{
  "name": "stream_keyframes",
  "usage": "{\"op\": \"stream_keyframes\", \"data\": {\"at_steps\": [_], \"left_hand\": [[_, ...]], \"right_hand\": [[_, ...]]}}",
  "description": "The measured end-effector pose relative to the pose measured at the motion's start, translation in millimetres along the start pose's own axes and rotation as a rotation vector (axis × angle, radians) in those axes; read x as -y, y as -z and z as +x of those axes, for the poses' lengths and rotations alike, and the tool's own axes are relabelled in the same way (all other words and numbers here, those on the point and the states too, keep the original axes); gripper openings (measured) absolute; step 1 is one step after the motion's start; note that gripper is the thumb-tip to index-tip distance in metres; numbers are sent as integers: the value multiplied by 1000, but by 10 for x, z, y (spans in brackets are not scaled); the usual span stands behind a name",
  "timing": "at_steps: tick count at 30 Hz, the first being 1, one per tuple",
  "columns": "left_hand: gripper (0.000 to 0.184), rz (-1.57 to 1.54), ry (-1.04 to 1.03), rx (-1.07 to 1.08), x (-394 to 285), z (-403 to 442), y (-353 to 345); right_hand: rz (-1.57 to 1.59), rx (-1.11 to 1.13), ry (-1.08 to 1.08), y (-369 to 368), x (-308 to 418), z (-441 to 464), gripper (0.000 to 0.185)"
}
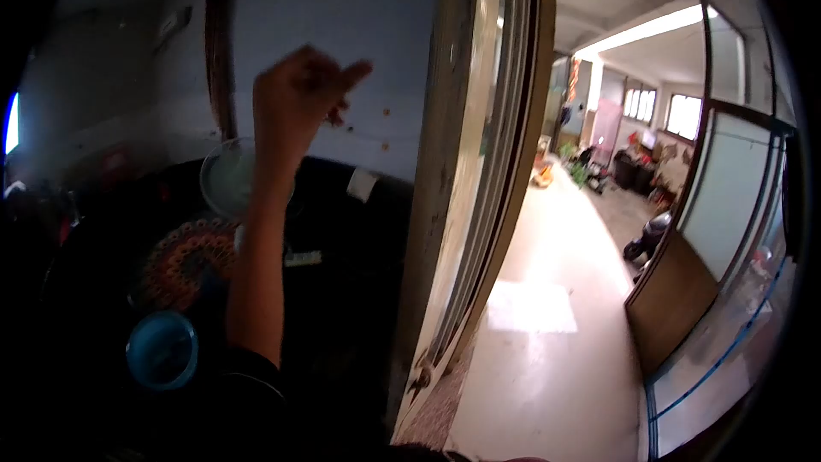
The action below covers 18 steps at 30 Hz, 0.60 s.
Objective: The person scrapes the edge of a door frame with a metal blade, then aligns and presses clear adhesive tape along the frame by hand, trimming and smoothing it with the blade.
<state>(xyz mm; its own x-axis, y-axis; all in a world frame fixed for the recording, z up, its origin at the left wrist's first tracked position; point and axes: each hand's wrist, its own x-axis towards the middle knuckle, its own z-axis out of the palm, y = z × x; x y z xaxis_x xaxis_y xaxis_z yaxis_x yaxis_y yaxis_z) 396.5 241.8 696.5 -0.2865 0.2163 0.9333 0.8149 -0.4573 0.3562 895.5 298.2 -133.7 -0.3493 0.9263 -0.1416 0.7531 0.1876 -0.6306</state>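
My left hand [299, 90] is raised in front of a dim bluish-white panel [368, 17], and I see nothing in its grasp. One digit stretches out to the right while the other fingers curl loosely, slightly blurred. Below it, my forearm crosses a dark surface and partly covers a round pale translucent dish or lid [227, 180]. A colourful round patterned piece [184, 261] lies left of the forearm, and a blue cup-like container [162, 351] is nearer to me. My right hand is out of view.
A worn door frame [436, 180] stands upright right of the hand. Beyond it runs a bright pale floor [539, 376] with clutter and a scooter [650, 239]. A glass-panelled door [723, 180] stands at the right. A small white object [362, 185] lies by the panel.
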Motion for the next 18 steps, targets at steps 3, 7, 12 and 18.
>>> {"op": "stream_keyframes", "data": {"at_steps": [3,7,12,18], "left_hand": [[21,-80,216,30,269,-783,51],[10,-140,573,189,665,-1857,17],[6,94,750,538,929,-3073,30],[23,383,1153,830,1088,-4385,97]], "right_hand": [[34,-92,230,4,72,-139,29],[-456,82,71,197,483,125,14],[1261,-248,-414,533,1126,410,10],[1365,-83,-83,1471,2313,583,16]]}}
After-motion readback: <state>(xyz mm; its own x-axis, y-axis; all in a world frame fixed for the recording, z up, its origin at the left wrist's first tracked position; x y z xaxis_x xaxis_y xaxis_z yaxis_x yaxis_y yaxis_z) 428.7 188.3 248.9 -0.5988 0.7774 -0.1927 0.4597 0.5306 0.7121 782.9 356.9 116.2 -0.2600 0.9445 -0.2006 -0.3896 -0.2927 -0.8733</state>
